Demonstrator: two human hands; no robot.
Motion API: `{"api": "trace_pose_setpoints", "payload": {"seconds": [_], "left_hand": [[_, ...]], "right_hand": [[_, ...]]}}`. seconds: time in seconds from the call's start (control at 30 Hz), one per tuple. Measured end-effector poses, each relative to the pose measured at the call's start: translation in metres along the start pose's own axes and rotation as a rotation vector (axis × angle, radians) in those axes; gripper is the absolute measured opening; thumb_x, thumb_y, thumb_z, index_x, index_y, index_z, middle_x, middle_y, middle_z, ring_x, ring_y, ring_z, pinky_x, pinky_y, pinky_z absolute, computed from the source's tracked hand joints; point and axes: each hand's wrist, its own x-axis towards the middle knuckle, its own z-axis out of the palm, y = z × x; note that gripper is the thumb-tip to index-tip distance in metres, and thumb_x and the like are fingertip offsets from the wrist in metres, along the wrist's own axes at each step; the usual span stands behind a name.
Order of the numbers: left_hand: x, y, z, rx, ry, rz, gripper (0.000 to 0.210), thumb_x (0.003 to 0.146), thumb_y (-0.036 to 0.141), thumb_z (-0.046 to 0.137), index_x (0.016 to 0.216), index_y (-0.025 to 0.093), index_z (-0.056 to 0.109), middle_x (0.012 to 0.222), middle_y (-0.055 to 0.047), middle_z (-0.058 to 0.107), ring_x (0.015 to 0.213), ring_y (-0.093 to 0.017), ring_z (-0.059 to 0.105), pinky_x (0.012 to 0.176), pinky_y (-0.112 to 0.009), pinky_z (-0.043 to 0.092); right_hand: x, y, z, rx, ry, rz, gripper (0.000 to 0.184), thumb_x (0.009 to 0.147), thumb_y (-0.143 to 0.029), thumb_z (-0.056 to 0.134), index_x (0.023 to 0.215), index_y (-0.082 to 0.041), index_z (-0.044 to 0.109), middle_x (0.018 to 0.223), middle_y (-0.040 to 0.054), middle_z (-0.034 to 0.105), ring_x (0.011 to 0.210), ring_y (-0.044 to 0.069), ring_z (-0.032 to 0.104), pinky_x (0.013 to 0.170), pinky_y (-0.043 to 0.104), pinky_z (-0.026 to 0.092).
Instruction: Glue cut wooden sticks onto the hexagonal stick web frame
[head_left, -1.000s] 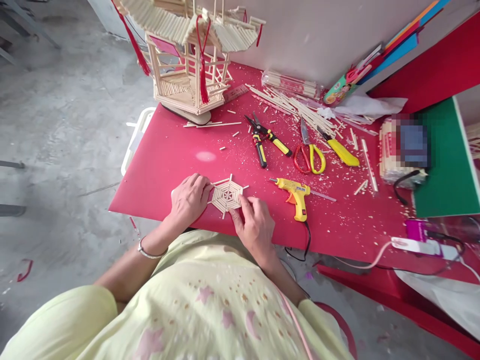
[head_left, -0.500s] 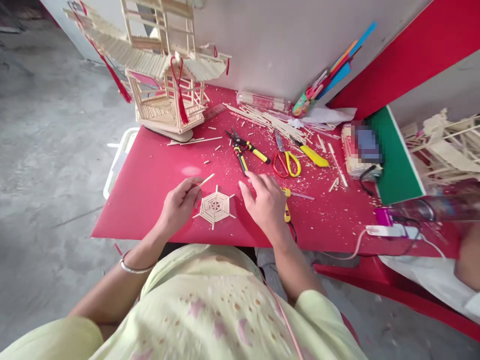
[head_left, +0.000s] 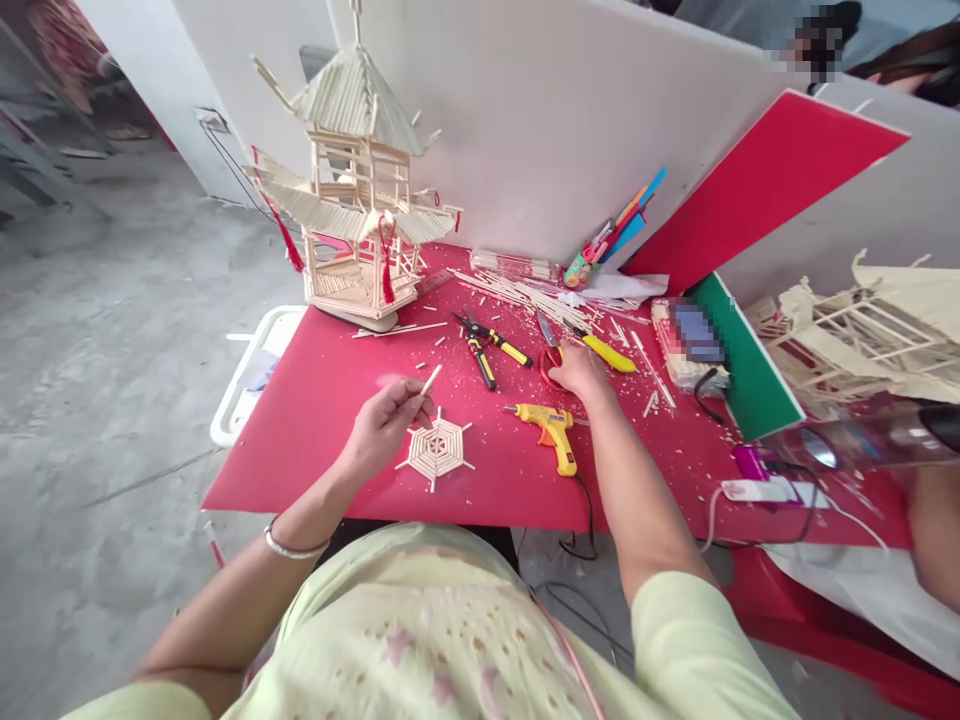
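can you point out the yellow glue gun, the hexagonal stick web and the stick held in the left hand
Glue gun (head_left: pixel 556 425): head view, on its yellow body.
Stick web (head_left: pixel 436 448): head view, near its centre.
Stick (head_left: pixel 432 379): head view, on its exposed length.

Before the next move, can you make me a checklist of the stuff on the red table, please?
1. Little stick held in the left hand's grip: ok, one end pokes out.
2. Web of sticks flat on the red table: ok.
3. Right hand's grip firm on the scissors: cannot tell; it is at the handles and hides part of them.
4. Glue gun plugged in: cannot tell; its cord drops over the edge.
5. Table swept of scraps: not ok, bits lie scattered.
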Motion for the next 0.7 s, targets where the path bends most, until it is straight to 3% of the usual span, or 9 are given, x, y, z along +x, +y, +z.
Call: {"api": "trace_pose_setpoints", "payload": {"seconds": [0.1,0.2,0.27,0.37,0.5,0.7], "left_hand": [[0.002,0.004,-0.002,0.016,0.034,0.031,0.025,0.097,0.042,0.064,0.097,0.017,0.069,0.088,-0.006,0.073,0.07,-0.015,0.068,0.07,-0.029,0.055],[0.005,0.005,-0.005,0.016,0.085,0.054,0.025,0.095,0.041,0.066,0.096,0.017,0.069,0.088,-0.007,0.074,0.069,-0.014,0.068,0.071,-0.029,0.057],[0.008,0.004,-0.007,0.012,0.116,0.06,0.026,0.093,0.042,0.068,0.096,0.017,0.069,0.086,-0.007,0.074,0.068,-0.015,0.069,0.07,-0.03,0.058],[0.013,0.003,-0.01,0.016,0.148,0.061,0.028,0.091,0.044,0.07,0.097,0.016,0.07,0.086,-0.007,0.075,0.067,-0.015,0.069,0.07,-0.03,0.059],[0.015,0.004,-0.013,0.033,0.175,0.068,0.03,0.092,0.045,0.07,0.099,0.017,0.07,0.088,-0.007,0.075,0.07,-0.015,0.07,0.074,-0.031,0.06],[0.006,0.003,-0.023,0.144,0.231,0.097,0.027,0.094,0.044,0.067,0.098,0.018,0.071,0.09,-0.006,0.076,0.073,-0.016,0.07,0.078,-0.032,0.059]], "right_hand": [[0.004,0.008,-0.009,0.032,0.02,0.011,0.068,0.09,-0.031,0.067,0.151,-0.008,0.046,0.133,0.0259,0.067,0.12,0.034,0.067,0.095,0.038,0.049],[-0.007,0.007,-0.02,0.095,0.157,-0.019,0.077,0.095,-0.045,0.064,0.156,-0.005,0.037,0.125,0.0253,0.07,0.111,0.033,0.068,0.09,0.039,0.048],[-0.028,-0.005,-0.024,0.245,0.295,-0.155,0.087,0.092,-0.058,0.067,0.155,-0.007,0.037,0.108,0.0187,0.073,0.095,0.03,0.068,0.083,0.038,0.049],[-0.074,-0.038,-0.023,0.516,0.338,-0.495,0.072,0.092,-0.068,0.064,0.139,-0.014,0.054,0.09,0.0074,0.069,0.075,0.022,0.062,0.073,0.035,0.049],[-0.129,-0.087,-0.016,0.532,0.308,-0.784,0.063,0.093,-0.068,0.064,0.134,-0.019,0.06,0.1,0.0084,0.068,0.091,0.023,0.064,0.083,0.035,0.05],[-0.151,-0.111,-0.011,0.494,0.302,-0.806,0.064,0.095,-0.066,0.061,0.14,-0.021,0.058,0.112,0.01,0.07,0.098,0.024,0.068,0.081,0.032,0.05]]}}
